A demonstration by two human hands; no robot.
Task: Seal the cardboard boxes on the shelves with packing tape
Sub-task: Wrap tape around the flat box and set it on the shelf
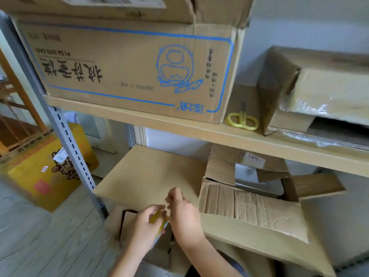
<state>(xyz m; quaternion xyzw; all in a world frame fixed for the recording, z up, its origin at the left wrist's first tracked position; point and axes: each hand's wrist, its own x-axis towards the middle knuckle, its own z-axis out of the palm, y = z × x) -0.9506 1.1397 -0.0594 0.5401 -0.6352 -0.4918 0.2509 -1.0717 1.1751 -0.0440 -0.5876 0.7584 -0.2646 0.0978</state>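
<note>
Tape roll [159, 222]: yellowish, mostly hidden between two hands.
Open box [249, 204]: lower shelf, flaps splayed, creased.
Printed box [129, 70]: upper shelf, blue outline, upside down.

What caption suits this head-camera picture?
Two hands, left and right, work a yellow tape roll before shelved cardboard boxes; scissors wait above.

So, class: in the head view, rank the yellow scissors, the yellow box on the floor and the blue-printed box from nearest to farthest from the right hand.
From the right hand:
1. Yellow scissors, upper right, on the shelf.
2. Yellow box, far left, on the floor; nearly ties with the scissors.
3. Blue-printed box, top shelf, above.
</note>
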